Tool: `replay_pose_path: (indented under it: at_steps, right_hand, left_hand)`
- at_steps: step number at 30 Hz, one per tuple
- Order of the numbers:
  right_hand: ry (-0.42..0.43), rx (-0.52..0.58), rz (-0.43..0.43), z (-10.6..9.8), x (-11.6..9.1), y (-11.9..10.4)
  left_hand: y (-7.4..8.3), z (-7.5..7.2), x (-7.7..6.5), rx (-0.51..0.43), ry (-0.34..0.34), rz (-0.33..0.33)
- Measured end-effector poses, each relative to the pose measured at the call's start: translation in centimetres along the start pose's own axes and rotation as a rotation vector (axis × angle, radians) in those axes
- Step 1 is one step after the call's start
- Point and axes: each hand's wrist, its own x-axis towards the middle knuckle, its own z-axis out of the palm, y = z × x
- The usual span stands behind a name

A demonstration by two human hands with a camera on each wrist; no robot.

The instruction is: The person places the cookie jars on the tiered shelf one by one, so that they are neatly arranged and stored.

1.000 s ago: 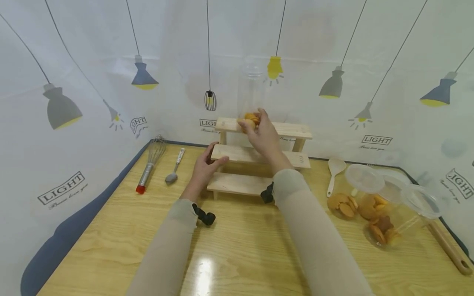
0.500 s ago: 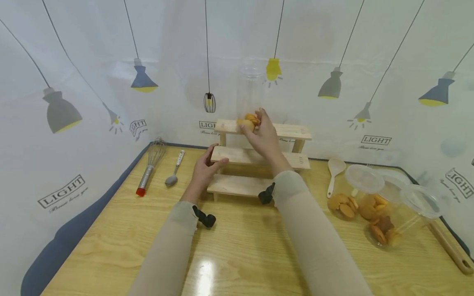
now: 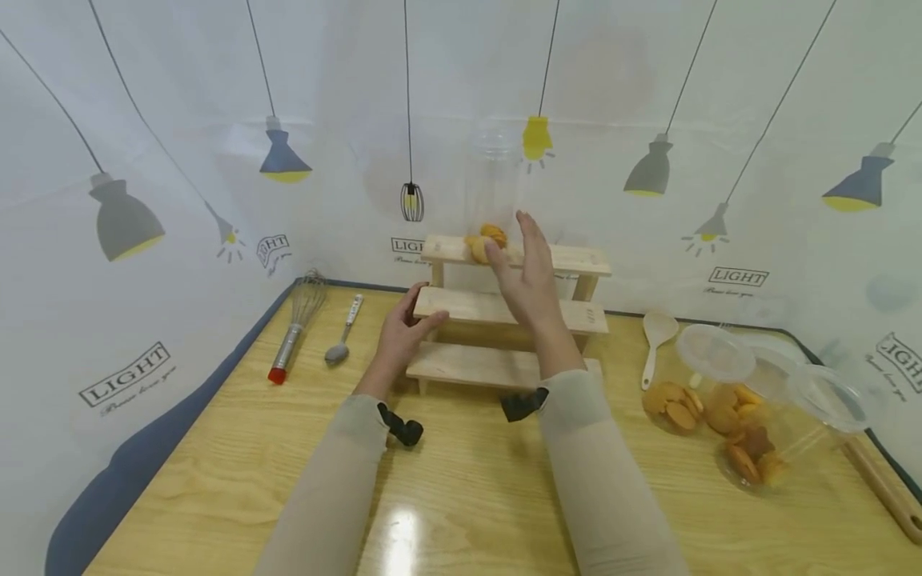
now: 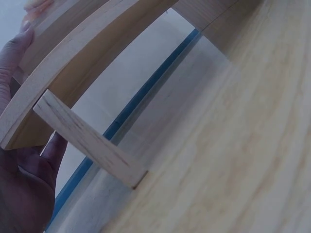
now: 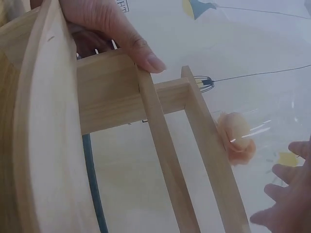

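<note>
I'm looking at creased white walls [image 3: 461, 64], where printed lamps [image 3: 648, 166] are dangling on thin cords [image 3: 407, 88] among LIGHT lettering [image 3: 124, 374]. A blue band [image 3: 118, 490] is running along their foot, widening at left, and a patch of light [image 3: 400, 536] is glaring off the wood-grain tabletop [image 3: 461, 480].

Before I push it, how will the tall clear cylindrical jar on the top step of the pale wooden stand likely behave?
The tall clear cylindrical jar may tip if pushed high, being narrow for its height, though the orange-yellow biscuits at its bottom could steady it. Holding only those, it is probably light for its size. Its smooth, glossy wall may slip.
</note>
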Motion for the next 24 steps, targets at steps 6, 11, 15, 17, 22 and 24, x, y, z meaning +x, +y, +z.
replay_pose_path:
  at_steps: [6,11,15,17,22,24]
  right_hand:
    - [-0.016,-0.136,-0.101,-0.6,-1.7,0.0]
    - [-0.031,-0.208,-0.15,-0.9,-2.6,0.2]
    - [-0.034,-0.228,-0.159,-1.4,-3.3,0.2]
    - [-0.037,-0.222,-0.169,-1.9,-3.5,0.2]
    - [-0.058,-0.163,-0.228,-3.3,-3.8,0.0]
    - [-0.062,-0.14,-0.246,-4.1,-4.1,-0.1]
  left_hand:
    - [-0.1,0.2,0.1,-0.02,-0.004,0.014]
    - [0.5,0.2,0.0,0.01,0.009,-0.029]
    - [1.9,0.1,-0.4,0.008,-0.009,-0.06]
    - [2.7,0.1,-0.7,0.013,-0.016,-0.074]
    - [2.8,0.2,-0.7,0.025,-0.015,-0.095]
    - [2.0,0.1,-0.5,0.014,-0.013,-0.097]
